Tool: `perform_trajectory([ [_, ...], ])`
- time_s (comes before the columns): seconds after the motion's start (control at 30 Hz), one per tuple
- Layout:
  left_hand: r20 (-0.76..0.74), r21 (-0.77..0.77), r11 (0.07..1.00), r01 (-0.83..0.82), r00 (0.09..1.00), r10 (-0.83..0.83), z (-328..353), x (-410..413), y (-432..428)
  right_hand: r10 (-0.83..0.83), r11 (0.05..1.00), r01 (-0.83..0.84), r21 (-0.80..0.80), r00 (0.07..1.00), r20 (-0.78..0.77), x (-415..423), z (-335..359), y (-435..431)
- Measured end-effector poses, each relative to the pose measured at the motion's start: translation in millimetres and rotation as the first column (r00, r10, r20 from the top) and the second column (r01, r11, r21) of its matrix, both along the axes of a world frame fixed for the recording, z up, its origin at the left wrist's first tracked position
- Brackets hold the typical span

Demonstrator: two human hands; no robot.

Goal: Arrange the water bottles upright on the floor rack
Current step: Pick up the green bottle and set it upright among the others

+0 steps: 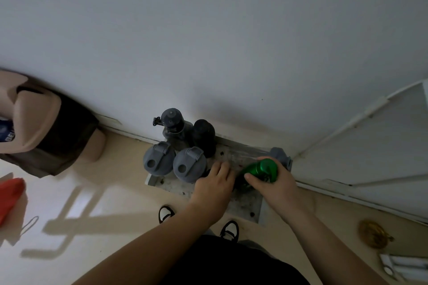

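Standing upright at the left end of the floor rack [243, 201], four bottles are seen: two grey-lidded bottles [158, 158] in front, two dark bottles [203, 136] behind by the wall. A green bottle [261, 170] is gripped by the right hand [275, 183] over the rack, while the left hand [214, 184] is pressed onto what seems a clear bottle [245, 154] lying flat, its grip unclear

The floor rack [245, 206] is a pale, speckled tray that sits on the beige floor [111, 192] against the wall. On the rack stand four bottles: two grey-lidded bottles [158, 159] [189, 164] at its left front, and behind them a dark clear bottle [173, 125] and a black bottle [204, 134]. One clear bottle [245, 154] lies on its side to their right.
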State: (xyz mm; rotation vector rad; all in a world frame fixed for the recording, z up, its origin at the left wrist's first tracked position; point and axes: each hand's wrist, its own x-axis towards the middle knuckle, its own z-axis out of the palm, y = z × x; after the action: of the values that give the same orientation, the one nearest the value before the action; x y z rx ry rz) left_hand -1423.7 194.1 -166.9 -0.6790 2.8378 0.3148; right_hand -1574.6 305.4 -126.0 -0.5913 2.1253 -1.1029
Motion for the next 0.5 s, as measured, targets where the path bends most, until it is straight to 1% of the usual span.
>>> perform_trajectory([
  [0.13, 0.055, 0.008, 0.994, 0.111, 0.992, -0.111, -3.7, 7.0, 7.8, 0.007, 1.000, -0.007, -0.008, 1.000, 0.014, -1.2, 3.3, -1.1],
  [0.37, 0.005, -0.068, 0.996, 0.052, 0.999, -0.052, -3.4, -4.9, 3.0, 0.005, 1.000, -0.005, -0.025, 1.000, 0.015, 0.5, 5.7, -1.8],
  [0.5, 0.051, -0.046, 0.998, 0.044, 0.998, -0.041, 2.5, -11.2, 0.2, 0.008, 1.000, -0.008, -0.028, 1.000, -0.019, 0.8, 11.9, -1.5],
])
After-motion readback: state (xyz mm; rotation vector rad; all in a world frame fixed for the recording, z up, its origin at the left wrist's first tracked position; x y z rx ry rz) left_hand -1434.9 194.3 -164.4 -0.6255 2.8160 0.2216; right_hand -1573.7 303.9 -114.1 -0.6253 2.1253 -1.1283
